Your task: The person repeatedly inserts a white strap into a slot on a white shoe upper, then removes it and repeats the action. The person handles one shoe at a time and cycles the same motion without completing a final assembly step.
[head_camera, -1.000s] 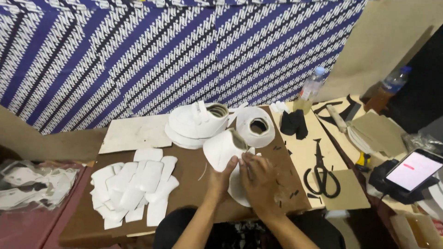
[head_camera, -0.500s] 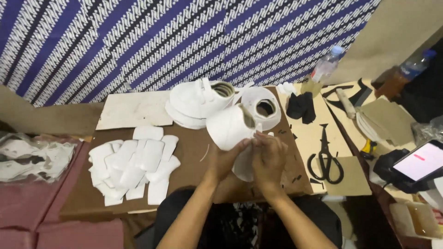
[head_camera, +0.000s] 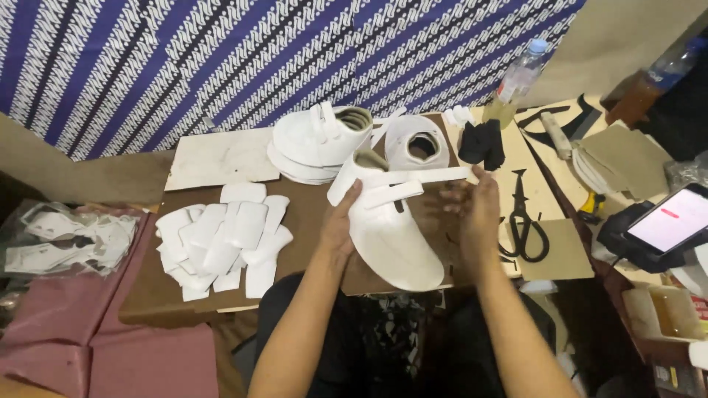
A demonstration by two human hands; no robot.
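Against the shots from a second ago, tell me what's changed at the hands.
The white shoe upper now lies toe toward the person, its straps spread rightward. The left hand grips its side; the right hand has opened and pulls a strap end. The cut white pieces, scissors and stacked uppers stayed put.

Soft, even light falls from above onto my surface [head_camera: 295, 243]; shadows under my hands are faint. The white shoe upper [head_camera: 394, 236] reads bright, almost washed out, with little detail. My right hand [head_camera: 476, 210] is smeared by motion blur. The phone screen [head_camera: 675, 221] at right glares. Near corners go dim, and edges bend slightly.
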